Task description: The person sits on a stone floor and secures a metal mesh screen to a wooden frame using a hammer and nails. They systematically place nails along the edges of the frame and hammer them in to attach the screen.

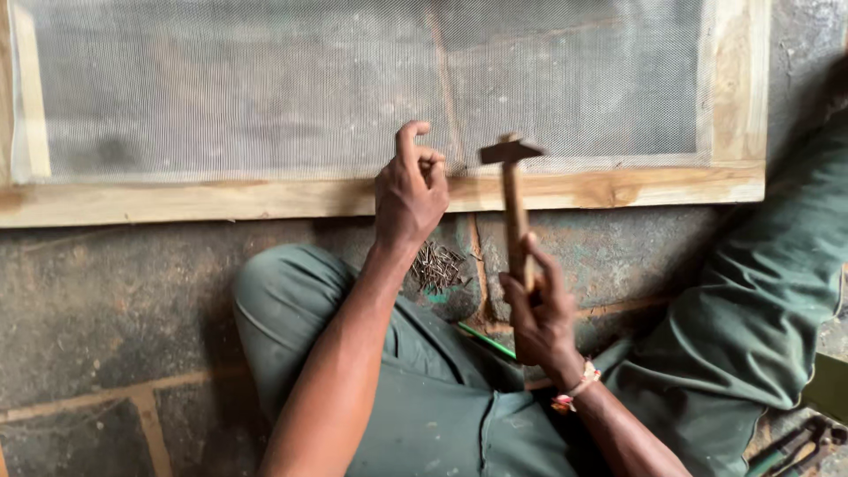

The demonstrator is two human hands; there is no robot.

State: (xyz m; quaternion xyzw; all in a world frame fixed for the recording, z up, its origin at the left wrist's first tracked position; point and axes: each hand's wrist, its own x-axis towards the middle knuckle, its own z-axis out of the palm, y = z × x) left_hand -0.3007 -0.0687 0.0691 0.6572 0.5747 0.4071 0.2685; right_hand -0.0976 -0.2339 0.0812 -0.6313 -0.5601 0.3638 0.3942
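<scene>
A wooden frame (pixel 221 199) with grey wire mesh (pixel 309 79) stretched over it lies on the floor in front of me. My left hand (pixel 411 190) rests on the frame's near rail, fingers pinched together at the mesh edge; whether a nail is between them I cannot tell. My right hand (pixel 541 309) grips the wooden handle of a small hammer (pixel 512 203), whose dark metal head hovers just above the rail, right of my left fingers. A pile of small nails (pixel 435 265) lies on the floor between my hands.
I sit on a stained concrete floor (pixel 106 309) with my legs in green trousers (pixel 751 300) spread to either side. A thin green stick (pixel 486 341) lies by my lap. Pliers (pixel 799 446) lie at the bottom right corner.
</scene>
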